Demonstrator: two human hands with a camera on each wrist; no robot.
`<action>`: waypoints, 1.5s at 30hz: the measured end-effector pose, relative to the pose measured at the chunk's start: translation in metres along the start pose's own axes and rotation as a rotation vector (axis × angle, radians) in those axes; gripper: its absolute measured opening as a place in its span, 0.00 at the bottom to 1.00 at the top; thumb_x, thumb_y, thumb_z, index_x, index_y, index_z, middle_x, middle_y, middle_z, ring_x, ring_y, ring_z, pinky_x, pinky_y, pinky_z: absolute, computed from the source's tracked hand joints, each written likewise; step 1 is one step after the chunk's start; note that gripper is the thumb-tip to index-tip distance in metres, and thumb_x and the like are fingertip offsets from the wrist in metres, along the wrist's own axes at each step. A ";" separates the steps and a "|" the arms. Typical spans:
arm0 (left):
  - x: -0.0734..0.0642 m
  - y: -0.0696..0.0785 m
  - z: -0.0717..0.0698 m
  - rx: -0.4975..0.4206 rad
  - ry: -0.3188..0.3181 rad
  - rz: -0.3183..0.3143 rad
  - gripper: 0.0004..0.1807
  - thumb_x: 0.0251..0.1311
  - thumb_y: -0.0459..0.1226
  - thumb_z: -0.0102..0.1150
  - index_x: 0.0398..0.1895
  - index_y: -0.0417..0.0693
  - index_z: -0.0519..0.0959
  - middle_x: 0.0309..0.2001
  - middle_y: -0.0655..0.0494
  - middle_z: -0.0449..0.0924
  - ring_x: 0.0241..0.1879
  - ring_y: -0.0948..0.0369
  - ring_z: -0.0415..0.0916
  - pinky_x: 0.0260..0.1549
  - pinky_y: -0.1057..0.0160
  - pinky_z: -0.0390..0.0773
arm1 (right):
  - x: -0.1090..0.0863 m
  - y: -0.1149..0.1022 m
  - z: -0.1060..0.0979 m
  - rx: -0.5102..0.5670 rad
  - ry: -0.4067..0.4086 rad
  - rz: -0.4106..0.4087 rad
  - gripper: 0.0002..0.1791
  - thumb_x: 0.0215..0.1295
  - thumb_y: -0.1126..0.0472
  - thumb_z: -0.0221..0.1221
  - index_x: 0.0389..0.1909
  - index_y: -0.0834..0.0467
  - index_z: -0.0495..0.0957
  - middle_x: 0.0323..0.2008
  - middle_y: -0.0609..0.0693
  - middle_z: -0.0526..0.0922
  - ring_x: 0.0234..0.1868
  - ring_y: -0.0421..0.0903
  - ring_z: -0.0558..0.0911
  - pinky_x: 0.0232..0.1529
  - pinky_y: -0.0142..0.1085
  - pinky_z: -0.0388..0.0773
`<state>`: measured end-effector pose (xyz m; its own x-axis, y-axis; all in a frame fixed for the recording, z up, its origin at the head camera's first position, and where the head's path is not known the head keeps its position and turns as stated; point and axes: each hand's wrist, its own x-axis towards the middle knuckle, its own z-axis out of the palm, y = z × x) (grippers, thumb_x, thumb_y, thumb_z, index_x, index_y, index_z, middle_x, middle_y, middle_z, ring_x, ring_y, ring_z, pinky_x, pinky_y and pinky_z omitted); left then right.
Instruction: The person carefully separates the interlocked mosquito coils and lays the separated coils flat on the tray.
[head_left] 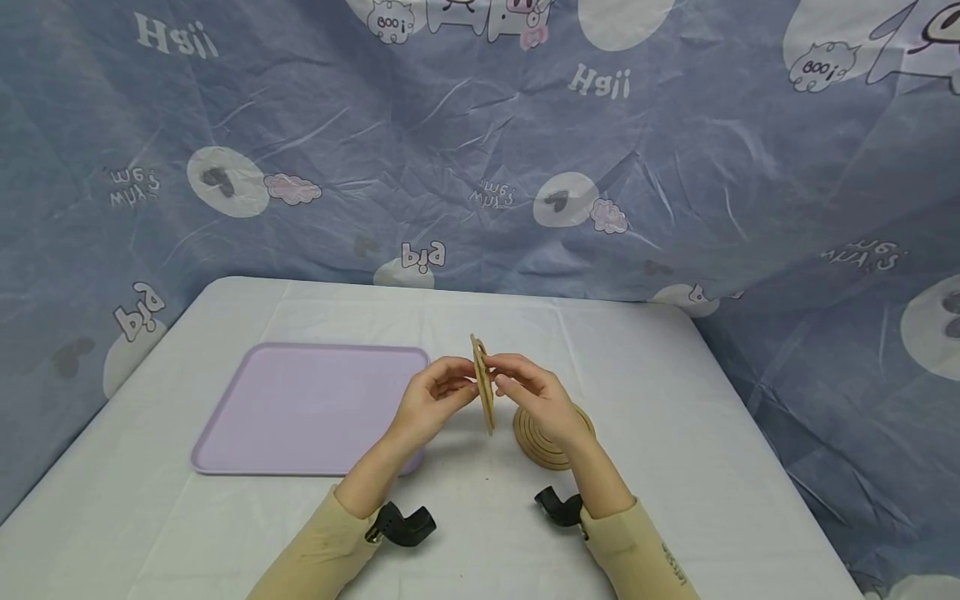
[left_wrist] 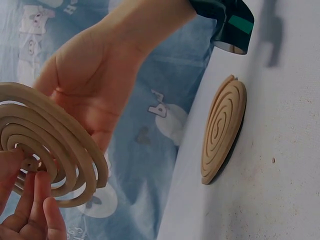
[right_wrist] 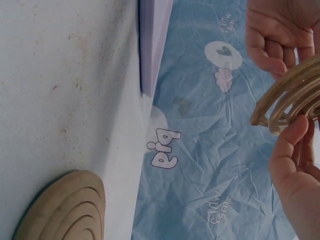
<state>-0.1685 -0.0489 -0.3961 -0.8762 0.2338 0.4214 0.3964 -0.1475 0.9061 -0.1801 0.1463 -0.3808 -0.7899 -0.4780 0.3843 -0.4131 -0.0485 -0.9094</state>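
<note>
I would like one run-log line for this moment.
left hand: holds tan spiral coil | right hand: holds same coil | second tan spiral coil: flat on white table | lilac rectangular tray: table's left side

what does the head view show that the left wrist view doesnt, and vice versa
Only the head view: the lavender tray and beige sleeves. Only the left wrist view: the face of the held mosquito coil, with gaps between its turns (the head view has it nearly edge-on), and a green patch on the black wrist mount. Both: the left grip and right grip, the second mosquito coil, white tablecloth and blue curtain.
</note>
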 end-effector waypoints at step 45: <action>-0.005 0.034 0.006 0.207 0.125 -0.088 0.07 0.50 0.27 0.66 0.34 0.34 0.84 0.29 0.45 0.83 0.21 0.65 0.72 0.18 0.73 0.69 | 0.001 -0.017 0.016 -0.134 0.196 0.033 0.10 0.58 0.80 0.56 0.42 0.76 0.75 0.33 0.53 0.80 0.34 0.40 0.78 0.34 0.28 0.77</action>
<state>-0.1486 -0.0498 -0.3671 -0.9318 0.1149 0.3443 0.3534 0.0708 0.9328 -0.1670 0.1324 -0.3674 -0.8712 -0.2976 0.3905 -0.4320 0.0870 -0.8976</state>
